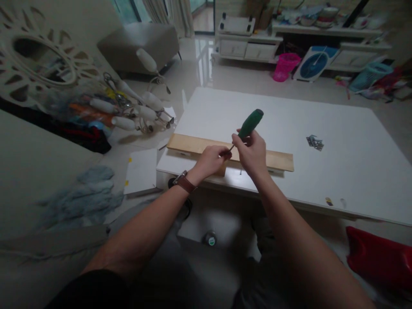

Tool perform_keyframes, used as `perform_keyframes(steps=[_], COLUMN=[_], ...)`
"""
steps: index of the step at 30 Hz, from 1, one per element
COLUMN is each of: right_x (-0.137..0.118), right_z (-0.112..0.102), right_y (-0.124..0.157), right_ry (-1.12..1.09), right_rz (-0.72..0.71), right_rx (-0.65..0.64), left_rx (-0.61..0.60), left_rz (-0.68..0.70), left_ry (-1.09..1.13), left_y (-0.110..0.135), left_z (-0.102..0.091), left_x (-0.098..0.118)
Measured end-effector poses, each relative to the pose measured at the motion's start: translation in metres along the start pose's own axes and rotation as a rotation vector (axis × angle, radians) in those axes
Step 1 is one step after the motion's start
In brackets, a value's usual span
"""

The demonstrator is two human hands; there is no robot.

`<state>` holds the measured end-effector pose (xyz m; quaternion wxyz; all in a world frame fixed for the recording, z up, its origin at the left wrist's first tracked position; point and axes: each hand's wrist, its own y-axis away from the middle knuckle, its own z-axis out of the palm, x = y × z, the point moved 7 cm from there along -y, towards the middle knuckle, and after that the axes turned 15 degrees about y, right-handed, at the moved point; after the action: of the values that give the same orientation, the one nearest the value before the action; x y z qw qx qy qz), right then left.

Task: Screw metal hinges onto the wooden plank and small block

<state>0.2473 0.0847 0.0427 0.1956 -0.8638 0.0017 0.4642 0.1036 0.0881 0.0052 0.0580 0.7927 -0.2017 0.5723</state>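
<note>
My right hand [252,152] grips a screwdriver with a green handle [251,123]; its thin shaft slants down to the left. My left hand [209,161] is closed, its fingertips pinched together around the tip of the shaft. Whatever lies between those fingertips is too small and hidden to make out. Beneath both hands a long light-wood board [278,161] rests raised along the near part of a white table [337,176]. A short wooden piece [221,171] shows under the board by my left hand. A small screw [240,171] stands by the table's near edge.
Several metal brackets [314,142] lie in a pile on the table's right. A small yellow-and-dark piece [328,201] lies near the front edge. A white panel [140,171] and a lamp with white shades [144,112] are at left; a red plastic object [380,257] is at lower right.
</note>
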Motion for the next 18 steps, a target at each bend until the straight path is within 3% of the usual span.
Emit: perform_keyframes(steps=[5,7,10,14,18], right_x=[-0.003,-0.001,0.004,0.005,0.004], right_z=[0.02,0.025,0.032,0.04,0.046], right_y=[-0.006,-0.01,-0.015,-0.017,-0.014], right_ry=[-0.011,0.021,0.077,0.148,0.186], right_rz=[-0.027,-0.044,-0.028,-0.027,-0.053], right_rx=[0.044,0.061,0.062,0.017,-0.02], left_rx=[0.083,0.224,0.505,0.666,0.584], left_rz=[-0.069,-0.164,-0.423,-0.673,-0.773], left_ry=[0.084,0.168,0.356,0.588,0.7], left_y=[0.003,0.002,0.011,0.027,0.033], left_z=[-0.03,-0.042,-0.053,-0.04,-0.021], left_x=[-0.014,-0.024,-0.045,-0.057,-0.053])
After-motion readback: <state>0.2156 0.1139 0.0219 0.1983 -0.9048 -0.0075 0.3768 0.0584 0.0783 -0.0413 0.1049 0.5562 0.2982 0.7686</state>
